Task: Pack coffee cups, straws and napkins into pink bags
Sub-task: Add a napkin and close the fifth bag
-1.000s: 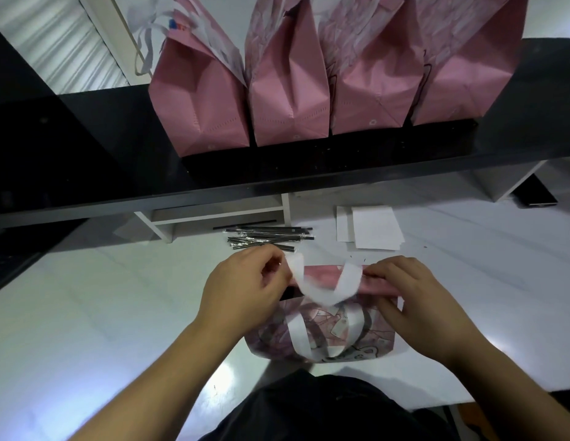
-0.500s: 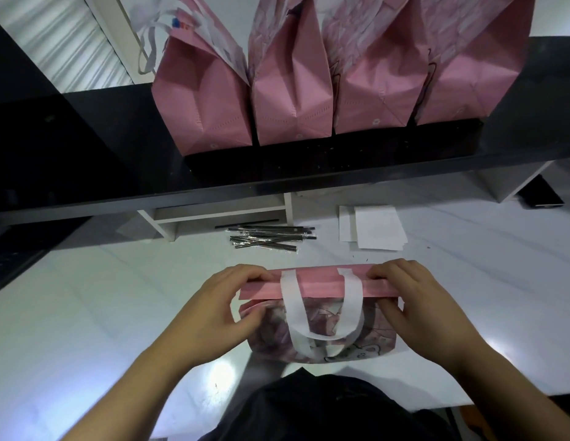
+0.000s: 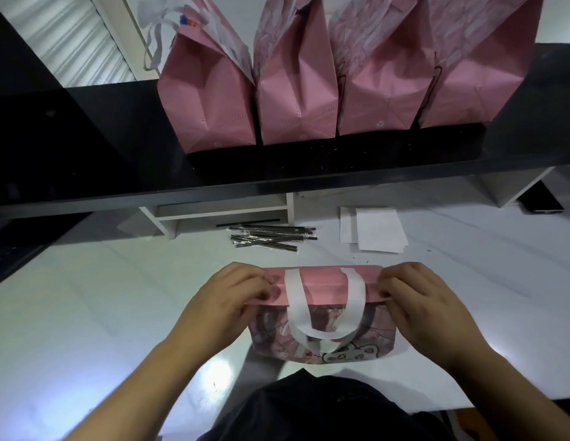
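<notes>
White tabletop (image 3: 86, 313) | I see left hand (image 3: 226, 300) moved off handle to rim; right hand (image 3: 426, 300) too, both fingers pinching folded pink printed fabric bag (image 3: 328, 281) | top folded shut, looks packed

straws (image 3: 272, 238) | napkins (image 3: 377, 230) ahead | open tabletop (image 3: 86, 313) left, right

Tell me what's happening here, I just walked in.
A person is packing pink bags. The left hand and right hand pinch the two ends of the bag's folded-over top on the white table. Straws and napkins lie behind it; four bags stand on the black shelf.
</notes>
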Available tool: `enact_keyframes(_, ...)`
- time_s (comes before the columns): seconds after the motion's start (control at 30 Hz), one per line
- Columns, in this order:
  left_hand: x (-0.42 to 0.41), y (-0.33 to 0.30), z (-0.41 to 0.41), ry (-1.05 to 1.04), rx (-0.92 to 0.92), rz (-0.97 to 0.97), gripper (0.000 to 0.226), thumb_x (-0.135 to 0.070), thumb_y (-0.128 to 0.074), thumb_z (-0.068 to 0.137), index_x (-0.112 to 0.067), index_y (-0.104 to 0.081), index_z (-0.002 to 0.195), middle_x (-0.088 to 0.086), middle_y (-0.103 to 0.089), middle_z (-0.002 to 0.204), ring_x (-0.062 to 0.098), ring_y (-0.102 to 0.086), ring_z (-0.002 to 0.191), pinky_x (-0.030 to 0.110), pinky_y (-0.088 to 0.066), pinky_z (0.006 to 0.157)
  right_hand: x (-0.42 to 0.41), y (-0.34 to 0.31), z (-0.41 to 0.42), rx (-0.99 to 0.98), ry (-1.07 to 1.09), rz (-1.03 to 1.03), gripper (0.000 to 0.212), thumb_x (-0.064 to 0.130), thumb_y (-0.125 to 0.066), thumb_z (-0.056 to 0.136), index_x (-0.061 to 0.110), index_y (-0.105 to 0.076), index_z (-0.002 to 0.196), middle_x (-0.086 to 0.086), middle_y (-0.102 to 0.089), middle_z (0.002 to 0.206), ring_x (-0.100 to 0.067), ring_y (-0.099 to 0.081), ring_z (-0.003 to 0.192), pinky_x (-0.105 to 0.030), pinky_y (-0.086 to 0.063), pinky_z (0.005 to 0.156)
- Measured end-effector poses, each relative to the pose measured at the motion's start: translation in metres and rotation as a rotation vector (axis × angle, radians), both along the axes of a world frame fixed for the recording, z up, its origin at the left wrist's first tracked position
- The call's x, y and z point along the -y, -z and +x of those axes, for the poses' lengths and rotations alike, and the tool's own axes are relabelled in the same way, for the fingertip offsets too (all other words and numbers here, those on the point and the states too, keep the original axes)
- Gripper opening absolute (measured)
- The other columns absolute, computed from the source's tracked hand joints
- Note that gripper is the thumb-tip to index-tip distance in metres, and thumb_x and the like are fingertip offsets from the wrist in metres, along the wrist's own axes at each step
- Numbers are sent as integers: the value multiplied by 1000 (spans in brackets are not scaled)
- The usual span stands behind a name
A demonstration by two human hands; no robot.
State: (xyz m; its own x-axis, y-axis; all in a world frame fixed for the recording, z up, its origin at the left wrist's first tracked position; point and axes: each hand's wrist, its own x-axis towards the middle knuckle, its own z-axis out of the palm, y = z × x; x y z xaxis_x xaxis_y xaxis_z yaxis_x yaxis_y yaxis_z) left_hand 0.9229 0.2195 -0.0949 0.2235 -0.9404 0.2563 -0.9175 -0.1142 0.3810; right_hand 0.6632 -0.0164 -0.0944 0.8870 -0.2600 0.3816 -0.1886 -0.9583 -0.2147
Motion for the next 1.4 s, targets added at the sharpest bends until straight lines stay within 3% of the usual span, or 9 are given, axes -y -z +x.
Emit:
enact_keyframes(0.13, -4, -6, 6, 58, 46, 59, 13, -30, -69, 90, -26, -74, 101, -13, -69, 118, 14, -63, 107, 29, -49, 88, -1, 2, -5, -41, 27, -18, 10, 11, -66, 89, 7, -75, 93, -6, -71, 104, -27, -61, 95, -36, -54, 77)
enact_keyframes(0.23, -7, -8, 5, 29, 39, 68, 17, -37, -63, 93, -30, -74, 104, -17, -68, 118, 11, -62, 109, 28, -44, 90, -1, 2, -8, -69, 37, 54, 13, 17, -76, 85, 11, -74, 96, -2, -69, 106, -24, -61, 97, -35, -52, 81)
enact_keyframes(0.47, -1, -5, -7, -6, 8, 64, 29, -22, -53, 97, -34, -69, 119, -18, -66, 123, 11, -62, 110, 31, -46, 91, -5, -5, 3, -99, 56, 153, 18, 16, -71, 91, 17, -70, 109, 4, -62, 105, -21, -56, 95, -35, -51, 79)
enact_keyframes(0.7, 12, -21, -10, 7, -98, 113, 46, -9, -65, 85, -33, -69, 123, -21, -71, 109, 5, -60, 100, 25, -43, 89, -4, -13, 15, -200, 39, 113, 19, 25, -65, 91, 23, -75, 107, 9, -64, 105, -20, -58, 95, -32, -48, 78)
enact_keyframes(0.83, 30, -32, -20, 1, -70, 146, 27, -13, -65, 80, -27, -73, 101, -13, -70, 86, 9, -56, 84, 26, -48, 74, -10, -19, 30, -236, 2, 103, 25, 34, -54, 90, 24, -73, 103, 8, -66, 104, -19, -59, 92, -33, -50, 77)
enact_keyframes(0.93, 48, -36, -30, 7, 12, 179, 19, -23, -60, 83, -25, -74, 96, -9, -73, 86, 16, -62, 82, 26, -47, 69, -16, -22, 43, -246, 9, 92, 20, 32, -62, 89, 24, -76, 101, 7, -69, 100, -19, -61, 87, -33, -53, 76)
enact_keyframes(1.03, 63, -34, -42, 15, 87, 248, 16, -26, -59, 86, -26, -72, 96, -7, -72, 90, 18, -62, 86, 29, -44, 70, -24, -21, 52, -257, -5, 80, 9, 23, -74, 81, 23, -77, 89, 8, -68, 85, -17, -59, 74, -29, -49, 65)
enact_keyframes(1.2, 69, -28, -51, -53, 160, 250, 13, -19, -75, 63, -27, -67, 68, -9, -63, 63, 18, -58, 58, 22, -33, 51, -20, -16, 53, -219, -30, 72, 6, 15, -74, 72, 20, -74, 76, 7, -65, 72, -19, -59, 65, -28, -45, 54)
enact_keyframes(1.4, 64, -20, -48, -78, 198, 204, 6, -23, -68, 69, -28, -71, 69, -9, -63, 63, 16, -59, 57, 21, -30, 53, -1, -24, 33, -273, -43, 133, 10, 16, -72, 80, 25, -74, 83, 10, -66, 74, -12, -56, 64, -21, -40, 55)
